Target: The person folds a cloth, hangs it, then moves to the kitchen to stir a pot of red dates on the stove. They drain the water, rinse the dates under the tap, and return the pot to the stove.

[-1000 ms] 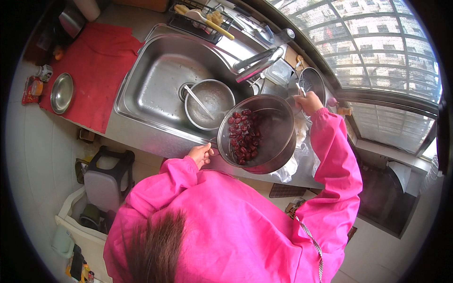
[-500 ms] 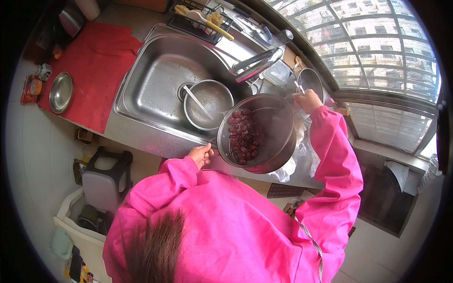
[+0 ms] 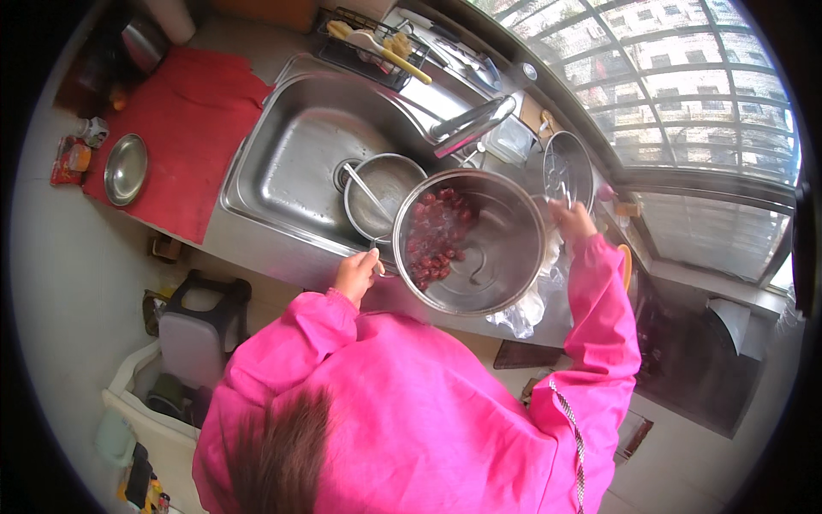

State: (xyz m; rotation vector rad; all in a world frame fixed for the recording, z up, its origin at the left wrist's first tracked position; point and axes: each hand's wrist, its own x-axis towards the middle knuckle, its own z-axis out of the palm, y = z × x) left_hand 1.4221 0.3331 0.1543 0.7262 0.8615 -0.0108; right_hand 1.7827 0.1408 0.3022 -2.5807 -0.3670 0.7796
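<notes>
A wide metal pot (image 3: 505,248) hangs over the counter at the sink's right end, its mouth facing up. Dark red fruits that look like dates (image 3: 438,236) lie heaped at its left side, with faint steam over them. My left hand (image 3: 358,276) is closed on the pot's thin left handle. On the opposite side, my right hand (image 3: 572,221) is closed at the right handle; its fingers are slightly blurred and the handle is mostly hidden. Left of the pot, a metal bowl (image 3: 349,206) stands in the sink with a light-coloured utensil (image 3: 370,188) leaning in it.
The steel sink (image 3: 235,184) has a faucet (image 3: 475,128) behind it. A round strainer (image 3: 565,158) stands near my right hand, and plastic bags (image 3: 524,317) lie under the pot's right side. A metal dish (image 3: 127,170) rests on a red mat (image 3: 184,128) at left.
The pot has come from a leftward tilt to a more level position, and more of its bottom shows. My right hand has lowered with it. Both hands have kept their hold.
</notes>
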